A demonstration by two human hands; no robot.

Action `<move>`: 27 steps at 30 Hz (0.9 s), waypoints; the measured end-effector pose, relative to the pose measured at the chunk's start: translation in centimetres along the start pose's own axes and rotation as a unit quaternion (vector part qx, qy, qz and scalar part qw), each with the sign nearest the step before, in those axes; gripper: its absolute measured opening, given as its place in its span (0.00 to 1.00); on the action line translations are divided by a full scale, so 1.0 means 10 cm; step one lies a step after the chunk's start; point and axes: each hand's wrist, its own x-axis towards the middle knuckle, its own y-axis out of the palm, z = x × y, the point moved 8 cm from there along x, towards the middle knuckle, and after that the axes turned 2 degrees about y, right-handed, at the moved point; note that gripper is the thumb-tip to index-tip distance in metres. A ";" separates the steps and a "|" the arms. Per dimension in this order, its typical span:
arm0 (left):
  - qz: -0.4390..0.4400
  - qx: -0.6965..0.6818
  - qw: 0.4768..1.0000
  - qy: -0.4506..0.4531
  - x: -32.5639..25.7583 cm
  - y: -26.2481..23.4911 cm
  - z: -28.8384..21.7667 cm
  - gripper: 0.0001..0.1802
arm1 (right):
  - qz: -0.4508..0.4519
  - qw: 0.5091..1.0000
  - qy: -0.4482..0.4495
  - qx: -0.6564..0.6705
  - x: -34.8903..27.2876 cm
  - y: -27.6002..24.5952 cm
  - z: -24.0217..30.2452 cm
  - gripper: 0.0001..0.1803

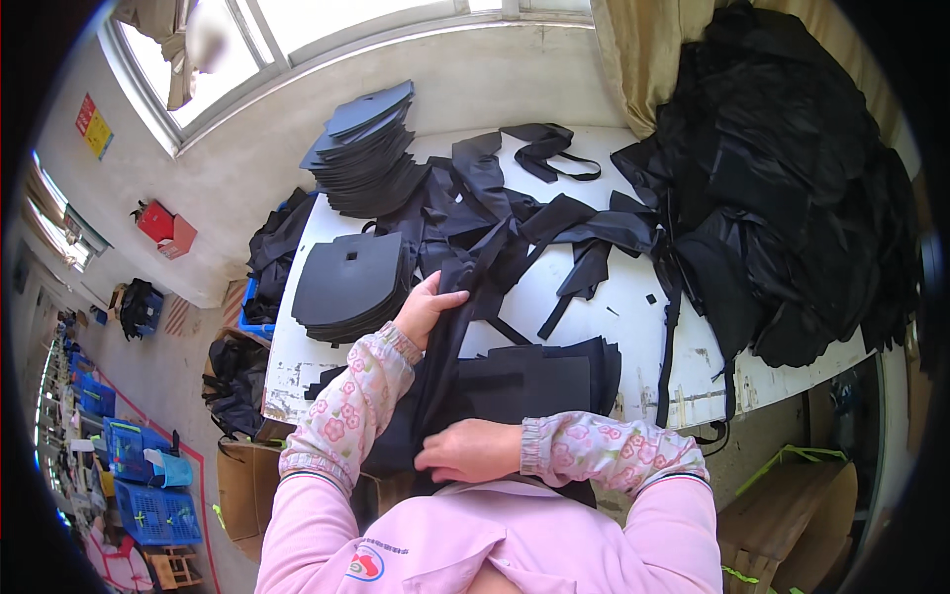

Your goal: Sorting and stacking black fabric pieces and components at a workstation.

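A long piece of black fabric (452,327) runs lengthwise in front of me, folded along its length. My left hand (426,309) is closed around its upper part, thumb lying across the cloth. Close to my body, my right hand (470,450) is closed at the lower end of the same fabric, its fingertips partly hidden. Beneath and to the right of the fabric lies a stack of flat black pieces (529,381). Left of my left hand sits a stack of dark panels (348,282), the top one with a small square hole.
A taller stack of panels (364,148) stands at the back left of the white table (633,327). Loose black pieces (485,203) lie across the middle. A large heap of black fabric (782,178) fills the right side. Cardboard boxes (792,515) stand below.
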 end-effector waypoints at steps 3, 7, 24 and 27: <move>0.044 0.060 0.992 0.097 -0.29 0.07 -0.24 0.24 | -0.013 0.999 -0.031 0.039 -0.09 -0.41 0.12 0.11; 0.101 0.398 0.884 0.222 -0.92 0.14 -0.63 0.23 | -0.349 0.936 0.042 -0.002 -0.38 -1.90 0.14 0.07; 0.229 0.690 0.671 0.145 -2.01 0.30 -0.74 0.19 | 0.257 0.924 0.257 -0.121 0.52 -0.46 -1.37 0.19; 0.139 0.698 0.688 0.142 -2.07 0.02 -0.90 0.18 | 0.129 0.947 0.195 -0.220 0.66 -0.72 -1.26 0.10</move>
